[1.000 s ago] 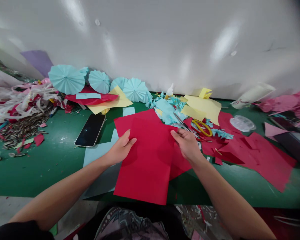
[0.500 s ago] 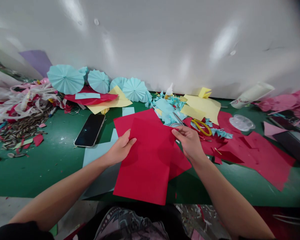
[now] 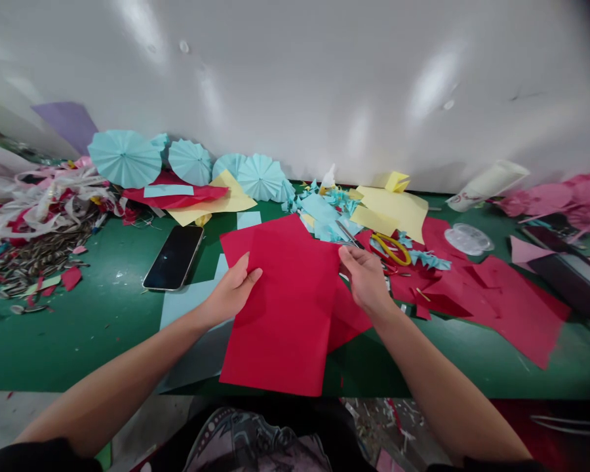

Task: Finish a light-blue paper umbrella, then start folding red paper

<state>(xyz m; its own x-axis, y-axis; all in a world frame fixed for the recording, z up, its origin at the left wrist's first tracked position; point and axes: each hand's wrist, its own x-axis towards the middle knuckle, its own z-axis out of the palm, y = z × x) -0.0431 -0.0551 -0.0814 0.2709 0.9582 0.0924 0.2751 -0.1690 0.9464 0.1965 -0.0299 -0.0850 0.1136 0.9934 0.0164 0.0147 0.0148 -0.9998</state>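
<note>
Red paper (image 3: 285, 308) spreads in front of me over the green table, its lower edge near the table's front. My left hand (image 3: 233, 292) grips its left side, thumb on top and the fingers partly hidden. At the paper's upper right corner, my right hand (image 3: 365, 275) pinches the edge between thumb and fingers. More red paper (image 3: 349, 318) shows beneath on the right. Light blue sheets (image 3: 191, 347) lie under my left forearm. Just beyond my right hand are scissors with yellow handles (image 3: 392, 249), among blue and red scraps.
A phone (image 3: 174, 257) lies left of the paper. Pleated blue paper discs (image 3: 125, 158) lean along the wall. Sunflower seeds (image 3: 44, 246) and ribbons are at far left. Red sheets (image 3: 516, 301), a clear plastic disc (image 3: 468, 239) and a white roll (image 3: 488, 185) are at right.
The view has shifted slightly. My right hand has moved a little at the corner, and both hands still hold the red paper.
</note>
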